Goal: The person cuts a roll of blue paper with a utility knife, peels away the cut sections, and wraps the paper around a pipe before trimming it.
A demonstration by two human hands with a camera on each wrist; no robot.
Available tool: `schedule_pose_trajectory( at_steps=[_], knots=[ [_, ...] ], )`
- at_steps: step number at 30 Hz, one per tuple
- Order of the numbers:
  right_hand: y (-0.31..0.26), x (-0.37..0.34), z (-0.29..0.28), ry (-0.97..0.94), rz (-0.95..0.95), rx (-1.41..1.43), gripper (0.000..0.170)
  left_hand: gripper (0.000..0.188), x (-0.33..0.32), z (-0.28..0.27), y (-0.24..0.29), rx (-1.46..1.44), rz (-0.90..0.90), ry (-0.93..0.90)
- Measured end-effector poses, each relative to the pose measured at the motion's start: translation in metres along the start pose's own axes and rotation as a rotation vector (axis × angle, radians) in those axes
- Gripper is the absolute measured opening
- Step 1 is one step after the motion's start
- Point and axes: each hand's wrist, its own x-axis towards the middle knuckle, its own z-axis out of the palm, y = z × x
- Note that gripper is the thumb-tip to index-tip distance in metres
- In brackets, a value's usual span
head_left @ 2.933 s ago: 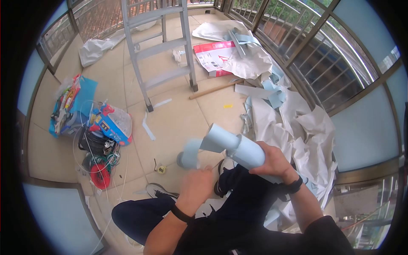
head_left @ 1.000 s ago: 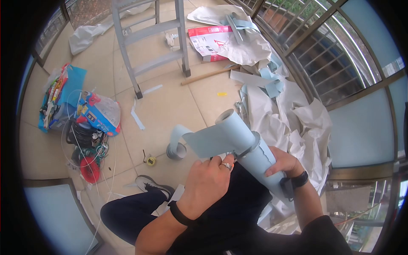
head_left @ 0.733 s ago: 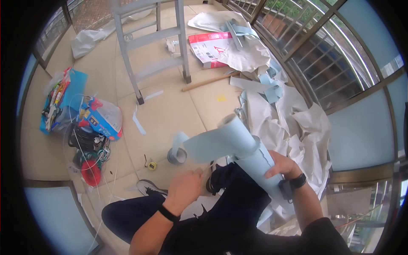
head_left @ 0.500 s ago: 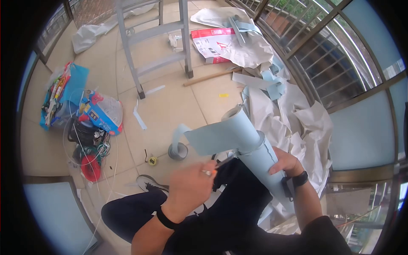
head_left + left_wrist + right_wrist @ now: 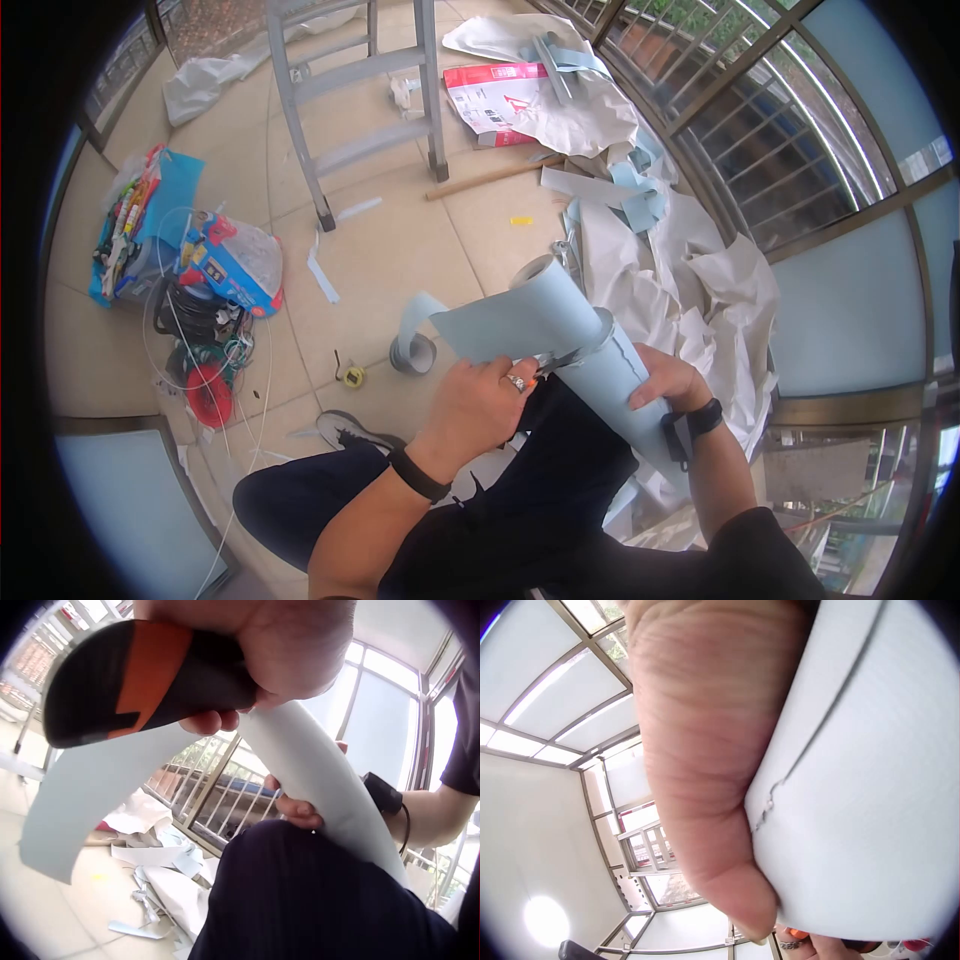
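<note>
Gripping a black-and-orange handled tool (image 5: pixel 546 361) in curled fingers, the left hand (image 5: pixel 478 410) is held beside a long pale-blue roll of sheet material (image 5: pixel 610 375) in the head view. The tool's grey metal end lies at the roll's side, near a ragged edge that runs around it. The right hand (image 5: pixel 668 380) grips the roll's lower part, thumb on top; the roll slants above a dark-trousered leg (image 5: pixel 575 450). A wide pale-blue flap (image 5: pixel 480 322) reaches out from the upper part of the roll, and a narrower curled strip at its end meets a grey ring-shaped coil (image 5: pixel 413 354) on the beige tiled floor (image 5: pixel 370 270). Near that coil sits a small yellow tape measure (image 5: pixel 352 377). Crumpled off-white sheeting (image 5: pixel 700 310) spreads on the roll's far side, and a grey metal ladder (image 5: pixel 355 155) stands farther off. In the left wrist view, the left hand's fingers wrap the tool's thick rounded handle, which hides the blade; the flap hangs below it, and the right hand's fingertips curl around the roll's underside. In the right wrist view, the right thumb lies along the roll beside a dark seam with a ragged end, while part of the left hand, wearing a silver ring (image 5: pixel 791 945), shows at the bottom edge.
</note>
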Motion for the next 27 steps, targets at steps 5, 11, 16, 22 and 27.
schedule_pose_trajectory(
  at_steps=[5,11,16,22,27],
  knots=[
    [0.0,0.003,-0.002,0.005,0.059,-0.019,0.101,0.023,-0.017,0.019,-0.03,0.083,-0.048,-0.108],
    [0.014,-0.006,-0.007,0.005,-0.033,0.097,0.103,0.021,-0.051,0.009,-0.033,0.031,-0.25,-0.243],
    [0.007,-0.003,-0.002,0.01,-0.031,0.093,0.105,0.033,-0.034,-0.031,-0.006,-0.104,-0.085,-0.132],
    [0.003,0.0,0.003,-0.005,-0.071,0.072,0.107,0.048,0.021,-0.032,-0.012,-0.51,-0.34,0.241],
    [0.006,-0.001,0.0,-0.009,-0.03,0.055,0.103,0.048,0.037,-0.033,-0.048,-0.645,-0.48,0.078]
  ],
)
